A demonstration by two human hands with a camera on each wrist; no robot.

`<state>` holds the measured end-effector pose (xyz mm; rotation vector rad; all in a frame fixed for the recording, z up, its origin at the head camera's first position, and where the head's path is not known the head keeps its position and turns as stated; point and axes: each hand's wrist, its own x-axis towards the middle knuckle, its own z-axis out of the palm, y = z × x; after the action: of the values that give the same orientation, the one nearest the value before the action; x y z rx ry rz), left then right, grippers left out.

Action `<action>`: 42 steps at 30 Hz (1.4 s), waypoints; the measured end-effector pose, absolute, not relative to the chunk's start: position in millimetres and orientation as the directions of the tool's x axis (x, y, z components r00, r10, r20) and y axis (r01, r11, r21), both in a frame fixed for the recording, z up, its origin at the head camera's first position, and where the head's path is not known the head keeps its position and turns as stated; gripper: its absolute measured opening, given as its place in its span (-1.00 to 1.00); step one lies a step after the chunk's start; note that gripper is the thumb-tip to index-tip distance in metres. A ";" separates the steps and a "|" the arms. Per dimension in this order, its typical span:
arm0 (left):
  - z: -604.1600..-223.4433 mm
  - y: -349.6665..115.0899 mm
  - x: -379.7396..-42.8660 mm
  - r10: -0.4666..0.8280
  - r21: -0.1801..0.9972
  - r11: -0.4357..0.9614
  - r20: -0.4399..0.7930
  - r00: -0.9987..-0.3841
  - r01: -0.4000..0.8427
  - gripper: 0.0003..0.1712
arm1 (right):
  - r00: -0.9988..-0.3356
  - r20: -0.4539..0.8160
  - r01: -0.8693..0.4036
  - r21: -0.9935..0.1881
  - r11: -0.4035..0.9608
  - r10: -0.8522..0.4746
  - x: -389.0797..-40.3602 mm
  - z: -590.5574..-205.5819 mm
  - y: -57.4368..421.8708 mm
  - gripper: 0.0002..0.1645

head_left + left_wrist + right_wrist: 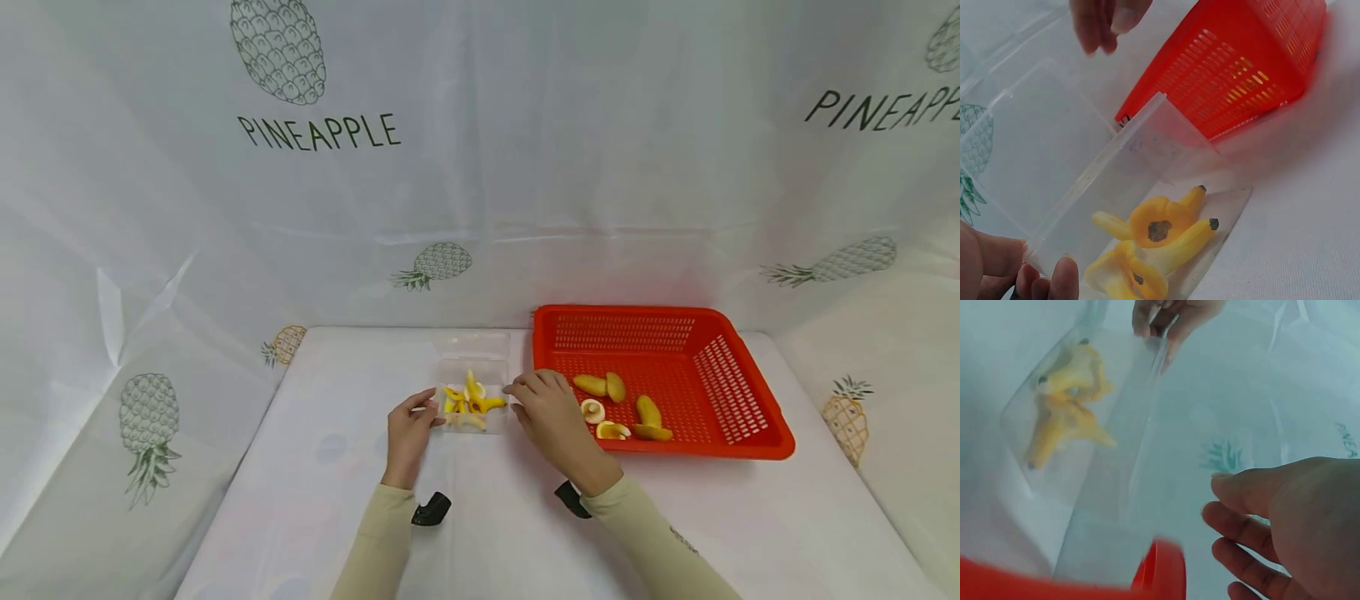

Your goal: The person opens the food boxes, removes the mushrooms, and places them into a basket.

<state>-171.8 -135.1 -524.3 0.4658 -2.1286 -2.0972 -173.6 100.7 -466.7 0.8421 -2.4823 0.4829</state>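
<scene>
A clear plastic box point(491, 423) with its lid point(472, 342) folded back lies on the table, holding several yellow pieces point(1160, 225) with dark tips. My left hand point(409, 433) pinches the box's left wall near a corner, thumb and fingers at the rim in the left wrist view. Just off the box's right side, my right hand point(553, 417) has its fingers loosely bent, with nothing between thumb and fingers in the right wrist view point(1297, 531). Its forearm crosses the front left corner of the red basket point(720, 450).
Inside the basket are several mushroom-shaped pieces, among them a brown-yellow one point(651, 418) and a white-capped one point(592, 410). A pineapple-print sheet point(480, 183) hangs behind the white table point(495, 533). Black camera mounts point(431, 509) sit at both wrists.
</scene>
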 end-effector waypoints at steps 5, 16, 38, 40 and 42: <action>-523.9 -134.3 -171.7 -0.293 0.992 -0.013 -0.124 -0.948 -0.125 -0.64 | -0.730 0.477 -0.619 -0.159 0.769 -0.489 -179.6 -466.7 83.5 -0.61; -522.0 -137.0 -174.3 -0.286 0.991 -0.009 -0.129 -0.950 -0.132 -0.62 | -0.830 0.289 -0.531 -0.147 0.835 -0.477 -193.5 -471.6 47.0 -0.47; -525.8 -134.6 -173.7 -0.305 0.992 -0.009 -0.122 -0.945 -0.125 -0.65 | -0.872 0.059 -0.488 -0.041 0.872 -0.486 -223.0 -481.6 16.3 -0.65; -526.0 -134.4 -173.7 -0.308 0.992 -0.013 -0.124 -0.943 -0.126 -0.65 | -0.876 0.057 -0.481 -0.051 0.875 -0.478 -225.7 -484.1 15.1 -0.70; -526.3 -134.2 -173.3 -0.313 0.991 -0.013 -0.131 -0.941 -0.134 -0.65 | -0.879 0.063 -0.476 -0.069 0.877 -0.472 -227.7 -486.6 14.4 -0.72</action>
<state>-173.3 -134.2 -526.3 0.4823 -2.1115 -2.0939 -227.7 14.4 -486.6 0.7577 -3.0000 0.1274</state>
